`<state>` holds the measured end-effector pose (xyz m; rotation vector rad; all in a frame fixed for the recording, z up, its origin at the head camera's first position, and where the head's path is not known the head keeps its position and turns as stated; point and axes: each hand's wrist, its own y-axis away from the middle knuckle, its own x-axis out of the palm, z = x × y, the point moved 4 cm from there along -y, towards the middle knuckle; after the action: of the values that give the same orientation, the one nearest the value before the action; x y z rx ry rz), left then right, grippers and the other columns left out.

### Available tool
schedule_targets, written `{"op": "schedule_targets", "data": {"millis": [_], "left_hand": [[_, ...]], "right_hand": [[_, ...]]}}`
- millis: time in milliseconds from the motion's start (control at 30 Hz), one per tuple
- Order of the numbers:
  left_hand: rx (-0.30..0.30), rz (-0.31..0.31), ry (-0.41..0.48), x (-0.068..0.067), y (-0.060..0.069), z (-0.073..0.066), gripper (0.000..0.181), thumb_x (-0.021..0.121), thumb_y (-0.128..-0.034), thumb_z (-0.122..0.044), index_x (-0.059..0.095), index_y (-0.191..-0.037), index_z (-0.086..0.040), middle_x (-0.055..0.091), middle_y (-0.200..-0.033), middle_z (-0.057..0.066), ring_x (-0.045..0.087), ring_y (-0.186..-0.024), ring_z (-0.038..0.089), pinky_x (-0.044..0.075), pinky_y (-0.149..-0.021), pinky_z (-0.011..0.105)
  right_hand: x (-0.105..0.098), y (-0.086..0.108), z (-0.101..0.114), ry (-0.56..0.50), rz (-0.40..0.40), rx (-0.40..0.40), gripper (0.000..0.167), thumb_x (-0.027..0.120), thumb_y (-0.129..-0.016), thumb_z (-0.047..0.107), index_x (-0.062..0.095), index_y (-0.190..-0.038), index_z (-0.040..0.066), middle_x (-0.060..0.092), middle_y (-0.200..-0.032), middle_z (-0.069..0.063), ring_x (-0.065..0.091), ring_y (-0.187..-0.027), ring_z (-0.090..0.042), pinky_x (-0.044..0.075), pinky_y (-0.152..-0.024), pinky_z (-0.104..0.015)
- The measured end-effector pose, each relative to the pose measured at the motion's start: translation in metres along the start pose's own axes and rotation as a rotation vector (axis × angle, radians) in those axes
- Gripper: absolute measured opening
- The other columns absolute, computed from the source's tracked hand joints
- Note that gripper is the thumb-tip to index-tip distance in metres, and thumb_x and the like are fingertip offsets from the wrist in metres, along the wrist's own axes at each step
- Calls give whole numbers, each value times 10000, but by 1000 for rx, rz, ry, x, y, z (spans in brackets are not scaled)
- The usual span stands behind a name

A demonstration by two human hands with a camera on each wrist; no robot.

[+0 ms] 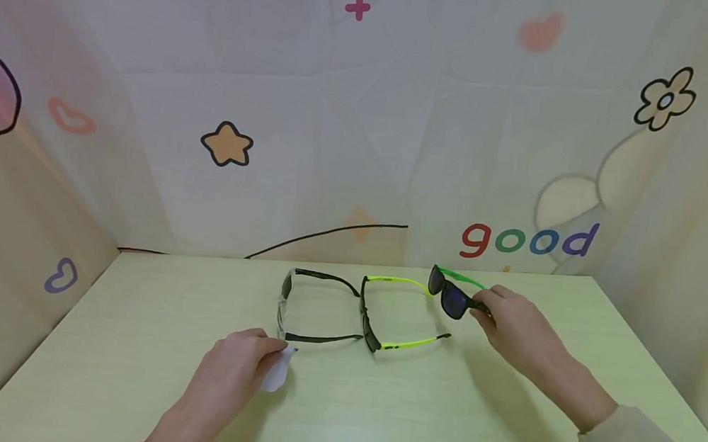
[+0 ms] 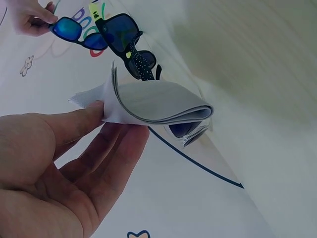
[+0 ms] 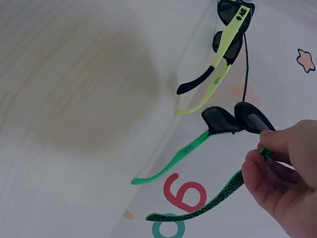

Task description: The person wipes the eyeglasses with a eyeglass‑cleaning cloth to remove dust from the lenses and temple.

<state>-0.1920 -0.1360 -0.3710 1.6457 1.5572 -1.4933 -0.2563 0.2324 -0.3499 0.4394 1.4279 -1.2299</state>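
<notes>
pinched in left hand (image 1: pixel 231 369): white sheet (image 1: pixel 276 373); pinched in right hand (image 1: pixel 519 329): green glasses (image 1: pixel 454 301); between hands: yellow glasses (image 1: pixel 371 333); beyond left hand: pale-framed glasses (image 1: pixel 282 308).

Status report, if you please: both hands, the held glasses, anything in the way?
Left hand pinching folded pale sheet. Right hand gripping green-armed sunglasses, arms unfolded. Possible obstacle: yellow-armed sunglasses, close on the left.

Green-armed sunglasses (image 1: pixel 453 302) partly hidden by right hand (image 1: pixel 523 335)
</notes>
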Motion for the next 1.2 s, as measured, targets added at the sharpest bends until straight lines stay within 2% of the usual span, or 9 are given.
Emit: {"op": "schedule_targets", "data": {"millis": [200, 400, 700, 967, 1033, 1133, 1200], "left_hand": [[-5, 4, 16, 2, 1, -1, 138, 804, -859, -7, 818, -951, -108, 608, -741, -69, 580, -626, 91, 482, -528, 228], [9, -18, 18, 3, 0, -3, 127, 811, -858, -17, 817, -936, -116, 591, -721, -79, 572, -626, 87, 478, -534, 225], [57, -77, 12, 3, -5, -8, 143, 827, -831, 8, 803, -922, -100, 613, -729, -61, 588, -641, 104, 492, -555, 230], [74, -127, 62, 3, -9, -16, 121, 816, -852, 4, 781, -922, -88, 724, -846, -10, 665, -710, 117, 551, -607, 246], [69, -131, 82, 3, -11, -18, 114, 812, -860, -4, 776, -925, -91, 722, -842, -18, 655, -705, 104, 551, -610, 242], [72, -143, 102, 3, -14, -21, 100, 807, -872, -18, 769, -929, -90, 722, -832, -26, 639, -697, 87, 547, -612, 236], [69, -146, 115, 3, -16, -23, 95, 803, -879, -29, 764, -935, -94, 722, -830, -28, 632, -695, 81, 547, -614, 233]], "right_hand": [[-5, 3, 6, 62, -54, -76, 101, 794, -870, -5, 726, -942, 10, 630, -850, -48, 599, -691, -182, 564, -623, -374], [-10, 5, 11, 75, -107, -126, 118, 794, -868, 2, 712, -953, 1, 589, -829, -29, 562, -663, -150, 548, -589, -337], [-20, 7, 24, 42, -195, -208, 161, 813, -830, -25, 720, -961, -27, 613, -841, -38, 554, -657, -127, 543, -556, -297], [-26, 9, 39, -17, -240, -266, 211, 825, -815, -34, 739, -1007, -22, 668, -897, -45, 613, -692, -126, 586, -587, -294], [-26, 9, 42, -31, -254, -290, 148, 766, -942, 113, 741, -1012, -15, 671, -900, -35, 615, -696, -120, 585, -588, -288], [-26, 10, 47, -46, -279, -322, 406, 543, -1080, 339, 740, -1003, -8, 672, -892, -23, 610, -693, -109, 578, -580, -273], [-25, 10, 51, -55, -298, -340, 582, 371, -1097, 434, 742, -994, -3, 675, -886, -16, 605, -688, -99, 573, -575, -259]]}}
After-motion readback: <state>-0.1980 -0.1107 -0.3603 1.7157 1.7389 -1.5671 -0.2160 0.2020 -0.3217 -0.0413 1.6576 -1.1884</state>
